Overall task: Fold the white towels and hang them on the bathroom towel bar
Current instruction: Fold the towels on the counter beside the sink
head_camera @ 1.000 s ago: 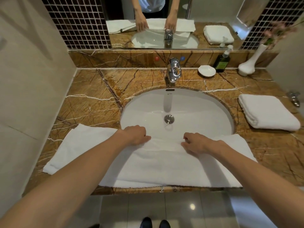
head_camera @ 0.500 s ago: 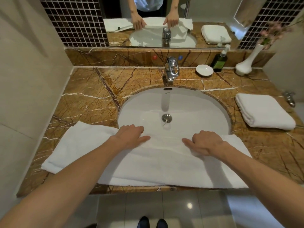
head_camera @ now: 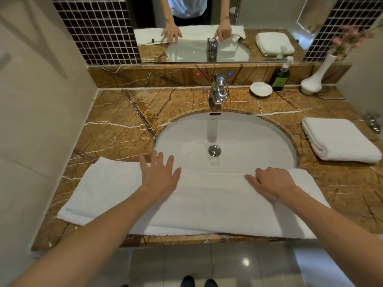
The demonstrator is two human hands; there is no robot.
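Since half a second ago, left hand (head_camera: 159, 175) has opened from a loose curl to a flat spread, fingers apart, and shifted leftward along the long white towel (head_camera: 207, 201); right hand (head_camera: 271, 181) has slid rightward and now rests near that end. Long white towel: folded lengthwise into a band, lying along the front edge of the marble counter (head_camera: 116, 125), its far edge overlapping the front rim of the sink (head_camera: 226, 137), its left end angled toward the wall. Left hand: palm down on the towel's far edge, gripping nothing. Right hand: knuckles up, fingers curled down onto the fabric; whether they pinch the cloth cannot be told. Second white towel (head_camera: 339, 139): folded into a thick pad, on the counter right of the sink, well apart from the first. Faucet (head_camera: 219, 90): chrome, centred behind the basin. Soap dish (head_camera: 261, 90): white, just right of the faucet. Pump bottle (head_camera: 280, 76): dark green, just beside the dish, against the backsplash. Vase (head_camera: 315, 79): white, with pink flowers, at the far right corner. Mirror (head_camera: 217, 27): above the backsplash, reflecting both hands and both towels. Shoes (head_camera: 199, 281): dark toes on the tiled floor below.
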